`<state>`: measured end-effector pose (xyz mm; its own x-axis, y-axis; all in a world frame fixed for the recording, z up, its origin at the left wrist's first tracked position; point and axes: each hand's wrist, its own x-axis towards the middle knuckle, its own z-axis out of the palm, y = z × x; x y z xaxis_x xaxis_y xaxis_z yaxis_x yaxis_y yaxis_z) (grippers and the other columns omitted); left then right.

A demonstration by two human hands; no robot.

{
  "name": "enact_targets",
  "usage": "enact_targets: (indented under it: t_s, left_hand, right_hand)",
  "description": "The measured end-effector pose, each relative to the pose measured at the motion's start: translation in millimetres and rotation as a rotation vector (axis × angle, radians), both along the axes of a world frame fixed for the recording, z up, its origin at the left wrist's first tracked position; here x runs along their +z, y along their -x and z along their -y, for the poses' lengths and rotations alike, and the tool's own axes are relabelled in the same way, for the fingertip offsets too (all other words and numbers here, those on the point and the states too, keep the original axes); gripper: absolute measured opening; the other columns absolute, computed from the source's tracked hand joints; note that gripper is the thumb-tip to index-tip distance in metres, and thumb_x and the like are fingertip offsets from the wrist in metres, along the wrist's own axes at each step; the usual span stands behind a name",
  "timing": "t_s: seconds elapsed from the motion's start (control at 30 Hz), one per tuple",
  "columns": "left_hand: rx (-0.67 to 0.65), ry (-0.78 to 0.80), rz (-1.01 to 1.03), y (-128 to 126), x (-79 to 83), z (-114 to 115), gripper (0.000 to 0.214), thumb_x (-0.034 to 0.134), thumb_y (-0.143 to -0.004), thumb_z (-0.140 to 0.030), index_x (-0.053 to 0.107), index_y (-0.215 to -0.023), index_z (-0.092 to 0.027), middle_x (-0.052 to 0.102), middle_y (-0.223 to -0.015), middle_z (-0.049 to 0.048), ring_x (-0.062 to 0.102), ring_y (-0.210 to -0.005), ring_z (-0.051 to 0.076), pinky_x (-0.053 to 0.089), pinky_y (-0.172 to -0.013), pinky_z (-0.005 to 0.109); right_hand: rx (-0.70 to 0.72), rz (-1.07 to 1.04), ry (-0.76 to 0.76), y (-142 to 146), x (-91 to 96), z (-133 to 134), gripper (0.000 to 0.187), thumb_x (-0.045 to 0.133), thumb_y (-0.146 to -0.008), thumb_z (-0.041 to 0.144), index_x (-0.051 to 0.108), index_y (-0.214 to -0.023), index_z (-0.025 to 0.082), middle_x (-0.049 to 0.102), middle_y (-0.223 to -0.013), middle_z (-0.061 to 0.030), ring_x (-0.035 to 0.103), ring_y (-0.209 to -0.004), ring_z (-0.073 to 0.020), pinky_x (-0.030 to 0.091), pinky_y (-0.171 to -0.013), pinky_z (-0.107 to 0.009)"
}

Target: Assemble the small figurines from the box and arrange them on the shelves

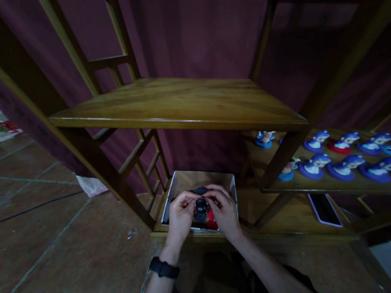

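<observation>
Both my hands are over an open cardboard box (233, 187) with white sides on the low shelf. Between their fingertips is a small dark figurine (202, 205) with a dark rounded piece at its far end; its details are too dim to make out. My left hand (182, 213), with a black band on the wrist, pinches it from the left. From the right, my right hand (224, 208) grips it with bent fingers. Red and dark items (211, 220) lie in the box under the hands, partly hidden by them.
A wooden shelf board (172, 101) juts out above the box, between wooden posts. To the right, several figurines (345, 168) on round bases stand on another shelf. Below them lies a phone (325, 210) with a pale purple edge. A cable (29, 211) crosses the tiled floor at left.
</observation>
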<state>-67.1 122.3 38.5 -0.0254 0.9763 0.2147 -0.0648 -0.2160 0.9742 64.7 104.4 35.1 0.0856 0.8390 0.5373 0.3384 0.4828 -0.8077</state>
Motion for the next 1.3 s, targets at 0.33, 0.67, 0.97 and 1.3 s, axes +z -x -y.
enact_targets:
  t_s: [0.33,0.67,0.97,1.3]
  left_hand:
    - [0.002,0.034,0.022,-1,2.6,1,0.005,0.064,-0.067,-0.02,0.062,-0.065,-0.015,0.058,-0.059,-0.0021,0.051,-0.052,0.008,0.041,-0.05,0.017]
    - [-0.008,0.078,0.078,-6,1.1,1,0.004,0.062,-0.067,-0.018,0.06,-0.066,-0.015,0.06,-0.06,-0.0023,0.052,-0.053,0.007,0.041,-0.052,0.017]
    - [-0.142,0.436,0.33,-4,-12.2,-5,0.025,0.069,-0.056,-0.007,0.061,-0.078,-0.015,0.065,-0.074,0.0,0.063,-0.069,0.012,0.054,-0.065,0.025]
    - [-0.106,0.641,0.464,-4,-27.3,-8,0.012,0.071,-0.063,-0.009,0.065,-0.073,-0.011,0.066,-0.071,0.0031,0.061,-0.061,0.01,0.057,-0.066,0.028]
  right_hand:
    - [0.029,-0.031,0.043,-1,5.9,-1,0.014,0.052,-0.079,0.018,0.064,-0.083,0.023,0.061,-0.105,-0.0043,0.056,-0.099,-0.017,0.043,-0.088,-0.032]
    - [0.027,-0.074,0.038,-2,1.1,-3,0.013,0.053,-0.079,0.018,0.065,-0.08,0.023,0.063,-0.1,-0.0035,0.058,-0.095,-0.016,0.044,-0.085,-0.031]
    - [0.077,-0.212,0.336,-5,-26.3,-23,0.01,0.06,-0.07,0.026,0.067,-0.075,0.021,0.064,-0.094,-0.0032,0.059,-0.088,-0.0168,0.046,-0.08,-0.03]
    - [0.194,-0.552,0.767,-7,-31.9,-20,0.028,0.069,-0.059,0.039,0.068,-0.078,0.018,0.067,-0.072,-0.0007,0.057,-0.06,-0.0126,0.044,-0.057,-0.024]
